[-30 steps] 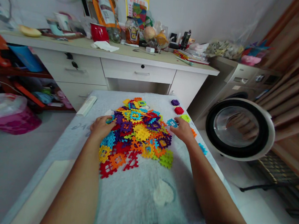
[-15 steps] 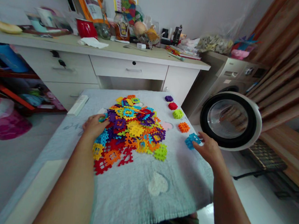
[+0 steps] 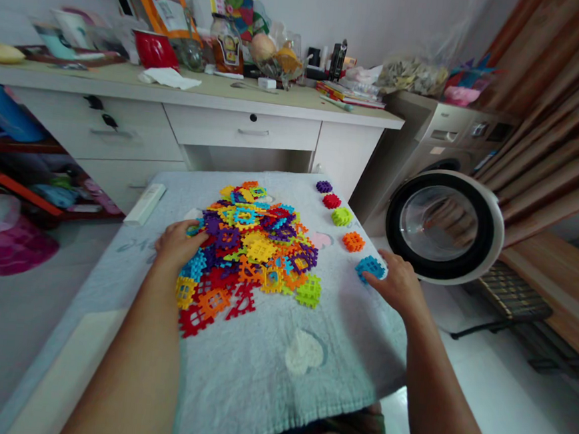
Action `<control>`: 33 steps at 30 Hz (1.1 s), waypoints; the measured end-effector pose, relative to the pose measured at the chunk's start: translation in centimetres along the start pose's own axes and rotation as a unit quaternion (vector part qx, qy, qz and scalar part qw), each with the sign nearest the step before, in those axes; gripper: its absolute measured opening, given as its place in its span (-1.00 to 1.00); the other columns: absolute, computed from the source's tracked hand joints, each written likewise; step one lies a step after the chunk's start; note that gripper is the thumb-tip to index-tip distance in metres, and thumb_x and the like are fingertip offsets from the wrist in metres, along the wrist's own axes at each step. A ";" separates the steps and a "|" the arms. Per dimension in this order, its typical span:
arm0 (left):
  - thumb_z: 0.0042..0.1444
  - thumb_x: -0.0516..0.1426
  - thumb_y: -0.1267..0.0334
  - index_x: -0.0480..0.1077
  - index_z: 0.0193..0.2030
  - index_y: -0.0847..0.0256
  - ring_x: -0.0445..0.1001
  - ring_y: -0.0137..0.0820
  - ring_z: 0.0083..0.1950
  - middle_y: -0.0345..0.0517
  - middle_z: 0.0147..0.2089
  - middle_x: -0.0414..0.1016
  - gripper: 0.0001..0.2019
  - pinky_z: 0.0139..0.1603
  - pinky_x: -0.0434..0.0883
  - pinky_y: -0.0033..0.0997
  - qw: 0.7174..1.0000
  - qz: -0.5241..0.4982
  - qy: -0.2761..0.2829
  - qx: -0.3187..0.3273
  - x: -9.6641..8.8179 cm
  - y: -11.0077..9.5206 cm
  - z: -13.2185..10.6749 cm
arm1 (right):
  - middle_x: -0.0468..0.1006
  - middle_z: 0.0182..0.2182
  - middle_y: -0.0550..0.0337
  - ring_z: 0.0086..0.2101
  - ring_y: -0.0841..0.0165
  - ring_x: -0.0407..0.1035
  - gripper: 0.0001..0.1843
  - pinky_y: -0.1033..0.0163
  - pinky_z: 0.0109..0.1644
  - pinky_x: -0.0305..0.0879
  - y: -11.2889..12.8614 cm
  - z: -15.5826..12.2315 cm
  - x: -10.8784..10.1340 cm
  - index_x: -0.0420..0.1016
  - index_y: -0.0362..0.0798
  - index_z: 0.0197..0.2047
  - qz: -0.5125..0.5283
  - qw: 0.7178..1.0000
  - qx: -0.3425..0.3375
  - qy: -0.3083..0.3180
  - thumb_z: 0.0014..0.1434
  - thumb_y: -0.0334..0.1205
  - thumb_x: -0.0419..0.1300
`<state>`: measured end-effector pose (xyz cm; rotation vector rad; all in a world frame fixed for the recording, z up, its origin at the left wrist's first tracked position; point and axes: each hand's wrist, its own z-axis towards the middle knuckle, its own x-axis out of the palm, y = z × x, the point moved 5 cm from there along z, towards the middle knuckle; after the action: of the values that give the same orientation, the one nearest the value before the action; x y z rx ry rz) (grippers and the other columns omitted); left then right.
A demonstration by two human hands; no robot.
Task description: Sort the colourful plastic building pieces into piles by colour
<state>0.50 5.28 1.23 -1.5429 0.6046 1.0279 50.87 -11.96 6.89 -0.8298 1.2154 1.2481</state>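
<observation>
A heap of flat, colourful interlocking plastic tiles (image 3: pixel 251 247) lies on a grey towel (image 3: pixel 277 370) spread over a small table. My left hand (image 3: pixel 177 245) rests on the heap's left edge, fingers curled over the tiles; what it grips is hidden. My right hand (image 3: pixel 397 286) is at the towel's right edge, fingers on a blue stack of tiles (image 3: pixel 369 268). Behind it, a row of small stacks runs away from me: orange (image 3: pixel 353 241), green (image 3: pixel 342 216), red (image 3: pixel 331 201), purple (image 3: pixel 324 186).
A white desk (image 3: pixel 193 96) cluttered with jars, cups and books stands behind the table. An open washing machine door (image 3: pixel 442 226) is close on the right. A white remote (image 3: pixel 144 203) lies at the towel's left. A pink bin (image 3: pixel 6 248) sits on the floor.
My right hand carried a blue tile from the heap's right side out to the towel's right edge, onto the blue stack. My left hand stayed on the heap. The view shifted slightly.
</observation>
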 end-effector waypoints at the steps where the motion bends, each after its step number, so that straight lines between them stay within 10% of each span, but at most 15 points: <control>1: 0.11 0.15 -0.03 0.44 0.21 0.11 0.29 0.03 0.36 0.17 0.29 0.38 -0.46 0.36 0.19 0.07 1.000 -0.001 0.000 0.000 0.0 0.0 0.0 | 0.55 0.09 -0.19 0.06 -0.04 0.45 -0.34 -0.07 0.18 0.31 0.2 0.1 0.0 0.42 -0.14 0.21 -0.008 1.000 -0.003 0.007 0.11 0.02 0.25; 10: 0.07 0.18 -0.01 0.46 0.18 0.06 0.33 0.01 0.33 0.08 0.27 0.41 -0.47 0.34 0.22 0.04 1.000 0.000 -0.008 -0.005 0.1 0.1 0.1 | 0.52 0.09 -0.16 0.08 -0.03 0.41 -0.43 -0.14 0.19 0.29 4.9 2.1 -1.5 0.43 -0.09 0.21 0.041 0.997 -0.061 -0.007 0.19 -0.03 0.24; 18: 0.10 0.15 -0.02 0.44 0.20 0.09 0.28 -0.04 0.38 0.11 0.28 0.40 -0.47 0.37 0.18 -0.01 1.000 0.009 0.004 0.001 0.0 -0.2 -0.1 | 0.52 0.08 -0.10 0.07 0.07 0.37 -0.56 -0.04 0.20 0.25 14.3 2.8 1.2 0.51 -0.08 0.11 0.132 0.951 -0.242 0.141 0.17 -0.16 0.27; 33: 0.09 0.15 0.01 0.44 0.19 0.08 0.31 -0.01 0.34 0.09 0.27 0.41 -0.48 0.36 0.18 0.01 1.000 0.007 0.006 -0.006 -0.4 -0.6 -0.5 | 0.52 0.07 0.00 0.03 0.11 0.28 -0.41 0.04 0.13 0.12 17.0 2.7 3.0 0.44 -0.06 0.18 0.102 0.925 -0.297 0.215 0.03 -0.36 0.18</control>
<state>0.94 4.85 1.89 -1.5583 0.6192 1.0363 34.62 -5.56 7.12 -1.5132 1.3008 1.7029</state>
